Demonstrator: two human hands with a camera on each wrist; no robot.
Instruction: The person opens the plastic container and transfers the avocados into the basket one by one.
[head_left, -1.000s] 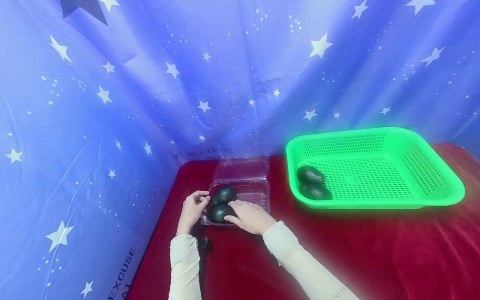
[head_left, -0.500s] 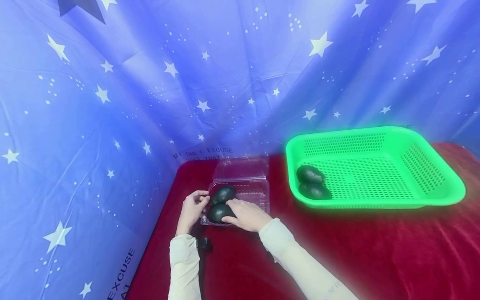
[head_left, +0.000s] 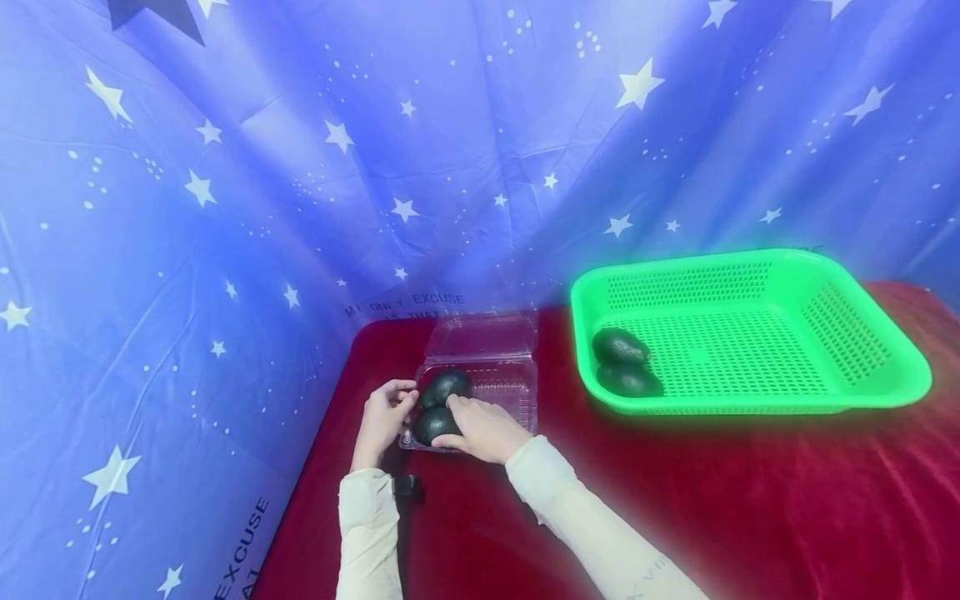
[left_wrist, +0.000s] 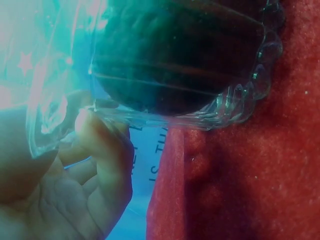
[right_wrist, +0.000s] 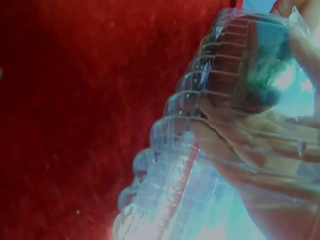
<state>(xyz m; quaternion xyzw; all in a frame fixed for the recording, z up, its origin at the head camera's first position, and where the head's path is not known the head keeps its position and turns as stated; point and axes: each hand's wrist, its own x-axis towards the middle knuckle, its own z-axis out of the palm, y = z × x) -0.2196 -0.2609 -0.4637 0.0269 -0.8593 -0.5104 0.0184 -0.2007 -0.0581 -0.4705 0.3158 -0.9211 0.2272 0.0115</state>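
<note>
A clear plastic clamshell container stands on the red cloth with its lid tilted back. Two dark green avocados lie at its left end: a rear avocado and a front avocado. My left hand pinches the container's left rim; the left wrist view shows the thumb against the clear edge. With thumb in front and fingers behind, my right hand holds the front avocado from its right side and hides part of it. Through the plastic wall, that hand shows inside the container.
To the right stands a green plastic basket with two more dark avocados at its left end. Red cloth covers the table. A blue star-patterned curtain hangs behind and along the left side.
My right hand has shifted slightly left and covers more of the front avocado. The left hand has stayed at the container's rim. The head view has drifted a little.
</note>
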